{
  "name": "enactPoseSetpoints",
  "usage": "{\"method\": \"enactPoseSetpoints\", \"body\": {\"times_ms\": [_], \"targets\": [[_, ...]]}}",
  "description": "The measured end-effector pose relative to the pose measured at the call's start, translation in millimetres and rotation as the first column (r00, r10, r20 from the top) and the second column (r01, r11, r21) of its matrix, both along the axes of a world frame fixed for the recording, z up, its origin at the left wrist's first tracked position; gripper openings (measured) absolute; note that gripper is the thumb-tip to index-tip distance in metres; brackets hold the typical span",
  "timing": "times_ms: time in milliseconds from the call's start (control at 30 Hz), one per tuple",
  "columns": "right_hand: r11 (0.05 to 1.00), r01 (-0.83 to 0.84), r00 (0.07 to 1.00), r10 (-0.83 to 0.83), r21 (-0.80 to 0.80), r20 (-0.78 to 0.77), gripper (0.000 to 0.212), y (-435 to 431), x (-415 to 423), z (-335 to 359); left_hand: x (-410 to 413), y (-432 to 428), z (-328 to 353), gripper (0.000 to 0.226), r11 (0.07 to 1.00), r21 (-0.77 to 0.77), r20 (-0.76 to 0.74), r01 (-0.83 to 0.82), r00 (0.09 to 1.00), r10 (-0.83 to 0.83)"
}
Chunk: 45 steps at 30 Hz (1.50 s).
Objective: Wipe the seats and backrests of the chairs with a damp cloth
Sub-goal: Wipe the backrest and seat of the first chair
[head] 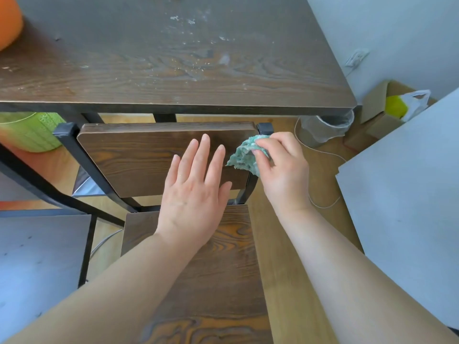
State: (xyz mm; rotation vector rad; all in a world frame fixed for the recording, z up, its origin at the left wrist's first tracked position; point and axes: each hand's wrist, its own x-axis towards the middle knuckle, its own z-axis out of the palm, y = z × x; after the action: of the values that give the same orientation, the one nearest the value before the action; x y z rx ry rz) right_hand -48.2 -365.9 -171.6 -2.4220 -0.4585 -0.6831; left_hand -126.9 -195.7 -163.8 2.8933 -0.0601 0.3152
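Note:
A dark wooden chair with a black metal frame stands before me, its backrest point(129, 155) tucked close under the table edge and its seat point(223, 269) below my arms. My left hand point(193, 189) lies flat with straight fingers over the backrest's right half. My right hand point(280, 165) grips a crumpled teal cloth point(242, 158) and holds it against the backrest's right end, by the black frame post point(265, 128).
A dark wooden table point(173, 78) with white specks fills the top. A green container point(29, 132) sits at left. A clear bin point(325, 127), a cardboard box point(377, 103) and a white cable point(323, 152) lie on the floor at right. Grey panels flank both sides.

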Motion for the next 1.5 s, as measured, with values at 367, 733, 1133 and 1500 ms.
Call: {"method": "enactPoseSetpoints", "body": {"times_ms": [367, 733, 1133, 1500], "targets": [[0.993, 0.063, 0.979, -0.080, 0.095, 0.189, 0.010, 11, 9, -1, -2, 11, -14, 0.060, 1.000, -0.005, -0.053, -0.009, 0.999, 0.009], [0.993, 0.080, 0.987, -0.067, -0.085, 0.147, 0.022, 4, -3, -64, -8, 14, -27, 0.059, 1.000, -0.017, -0.058, 0.021, 0.998, -0.022], [0.995, 0.095, 0.988, -0.097, -0.016, -0.117, 0.021, 3, -32, -132, -44, 31, -80, 0.058, 1.000, 0.002, -0.145, 0.016, 0.989, -0.016], [0.969, 0.225, 0.924, -0.179, 0.103, -0.338, 0.023, 19, -49, -155, -68, 49, -90, 0.059, 0.999, 0.053, -0.263, -0.003, 0.965, 0.017]]}}
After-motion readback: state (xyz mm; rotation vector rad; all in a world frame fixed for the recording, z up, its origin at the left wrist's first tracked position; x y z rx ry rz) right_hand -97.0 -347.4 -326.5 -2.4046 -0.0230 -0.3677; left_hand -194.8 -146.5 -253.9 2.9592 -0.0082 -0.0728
